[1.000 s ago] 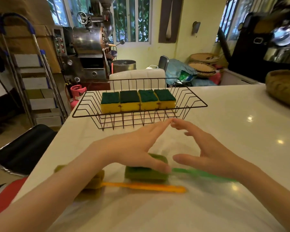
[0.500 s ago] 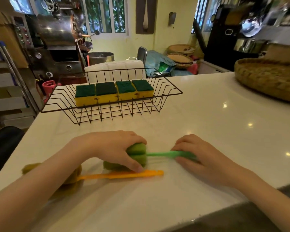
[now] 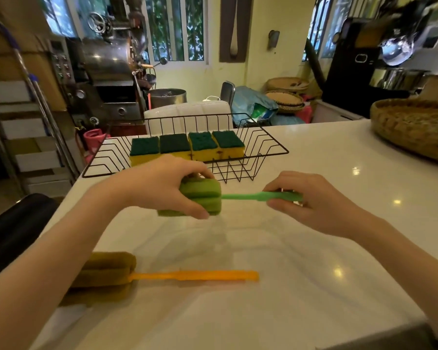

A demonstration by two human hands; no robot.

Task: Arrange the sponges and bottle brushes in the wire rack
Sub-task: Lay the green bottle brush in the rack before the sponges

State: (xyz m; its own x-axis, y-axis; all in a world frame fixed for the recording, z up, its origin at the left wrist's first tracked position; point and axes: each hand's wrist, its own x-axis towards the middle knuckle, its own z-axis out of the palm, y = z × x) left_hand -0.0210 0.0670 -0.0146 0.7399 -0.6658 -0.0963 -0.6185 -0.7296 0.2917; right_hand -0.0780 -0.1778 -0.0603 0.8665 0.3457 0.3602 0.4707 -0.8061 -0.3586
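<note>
green bottle brush [image 3: 238, 197] – left hand [image 3: 159, 185] on head, right hand [image 3: 311, 203] on handle

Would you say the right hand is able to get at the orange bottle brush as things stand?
Probably not at once: the right hand is closed on the handle of the green bottle brush, which the left hand also grips by its sponge head. The orange bottle brush lies uncovered on the countertop, nearer the person.
</note>
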